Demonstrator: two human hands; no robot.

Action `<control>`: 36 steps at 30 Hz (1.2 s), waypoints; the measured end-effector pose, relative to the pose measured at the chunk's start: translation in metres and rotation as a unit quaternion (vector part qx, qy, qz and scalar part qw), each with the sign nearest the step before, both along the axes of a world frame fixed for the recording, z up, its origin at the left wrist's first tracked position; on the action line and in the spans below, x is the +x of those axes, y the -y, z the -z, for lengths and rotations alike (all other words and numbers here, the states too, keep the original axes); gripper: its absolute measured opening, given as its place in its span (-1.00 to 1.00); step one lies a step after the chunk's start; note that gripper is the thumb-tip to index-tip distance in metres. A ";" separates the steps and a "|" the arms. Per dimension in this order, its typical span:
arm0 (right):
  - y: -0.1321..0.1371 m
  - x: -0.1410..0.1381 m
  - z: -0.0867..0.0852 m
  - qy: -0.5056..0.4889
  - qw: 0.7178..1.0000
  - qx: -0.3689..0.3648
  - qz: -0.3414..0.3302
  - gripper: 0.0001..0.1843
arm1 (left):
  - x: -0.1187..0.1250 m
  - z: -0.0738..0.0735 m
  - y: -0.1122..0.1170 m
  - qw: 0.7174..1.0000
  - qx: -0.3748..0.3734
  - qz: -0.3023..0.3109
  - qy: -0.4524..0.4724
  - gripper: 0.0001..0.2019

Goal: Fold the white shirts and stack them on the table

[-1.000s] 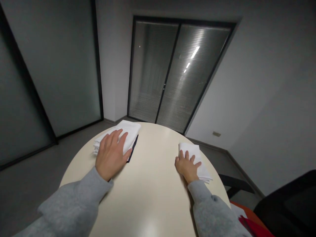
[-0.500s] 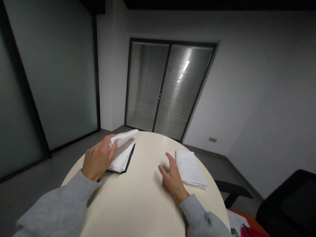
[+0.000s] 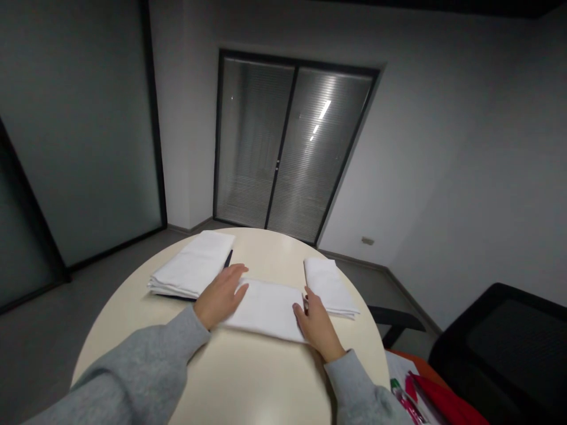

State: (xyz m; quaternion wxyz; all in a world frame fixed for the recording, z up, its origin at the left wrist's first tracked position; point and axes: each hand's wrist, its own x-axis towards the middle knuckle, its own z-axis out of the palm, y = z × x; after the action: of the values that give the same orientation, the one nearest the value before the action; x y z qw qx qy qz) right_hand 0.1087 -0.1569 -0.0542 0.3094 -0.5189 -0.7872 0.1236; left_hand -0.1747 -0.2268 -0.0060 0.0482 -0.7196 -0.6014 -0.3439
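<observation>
A folded white cloth [image 3: 268, 310] lies flat on the round table between my two hands. My left hand [image 3: 224, 295] rests on its left end, thumb and fingers apart. At the right end is my right hand [image 3: 318, 324], its thumb on the cloth and a gap between thumb and forefinger; the other fingers are partly hidden. To the left sits a stack of folded white cloth [image 3: 192, 262], with a dark flat thing [image 3: 228, 258] showing beneath it. Another folded white cloth [image 3: 330, 286] lies just beyond my right hand.
The round cream table [image 3: 248, 378] fills the foreground. A black chair [image 3: 500, 342] stands at the right, its armrest [image 3: 396, 319] close to the table's edge. Red and white items [image 3: 420, 389] lie on an orange surface there. Glass doors [image 3: 290, 147] are behind.
My left hand has let go of the lifted white cloth at the left and moved right. A folded cloth now lies in the middle, with my right hand at its end. The view has shifted slightly.
</observation>
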 end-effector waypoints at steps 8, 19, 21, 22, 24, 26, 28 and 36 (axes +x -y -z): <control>0.026 -0.017 -0.020 0.176 0.980 0.097 -0.002 -0.55 | -0.016 -0.001 0.001 0.975 -0.006 -0.007 -0.223 -0.64; 0.053 -0.035 -0.031 0.215 0.970 0.021 -0.109 -0.46 | -0.104 0.000 -0.064 0.940 -0.208 -0.175 -0.207 -0.29; 0.054 -0.034 -0.031 0.215 0.970 0.020 -0.113 -0.44 | -0.120 -0.004 -0.068 0.939 -0.220 -0.158 -0.212 -0.26; 0.054 -0.034 -0.031 0.215 0.970 0.020 -0.115 -0.43 | -0.127 -0.006 -0.069 0.939 -0.222 -0.150 -0.213 -0.27; 0.053 -0.034 -0.031 0.213 0.969 0.019 -0.120 -0.41 | -0.132 -0.010 -0.064 0.949 -0.195 -0.115 -0.220 -0.39; 0.052 -0.033 -0.029 0.207 0.970 0.014 -0.125 -0.39 | -0.124 -0.010 -0.049 0.967 -0.119 -0.038 -0.221 -0.60; 0.050 -0.030 -0.028 0.195 0.972 0.003 -0.132 -0.39 | -0.104 -0.003 -0.025 0.975 -0.040 0.077 -0.204 -0.69; 0.042 -0.004 -0.027 -0.031 0.981 -0.027 -0.189 -0.61 | -0.050 0.034 0.035 0.960 -0.002 0.204 -0.194 -0.60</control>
State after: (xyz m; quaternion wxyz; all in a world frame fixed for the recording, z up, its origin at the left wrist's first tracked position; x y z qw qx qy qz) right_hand 0.1045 -0.1991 -0.0274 0.2906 -0.3645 -0.8577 0.2171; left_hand -0.2243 -0.2616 -0.0404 0.0916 -0.8799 -0.4214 -0.1994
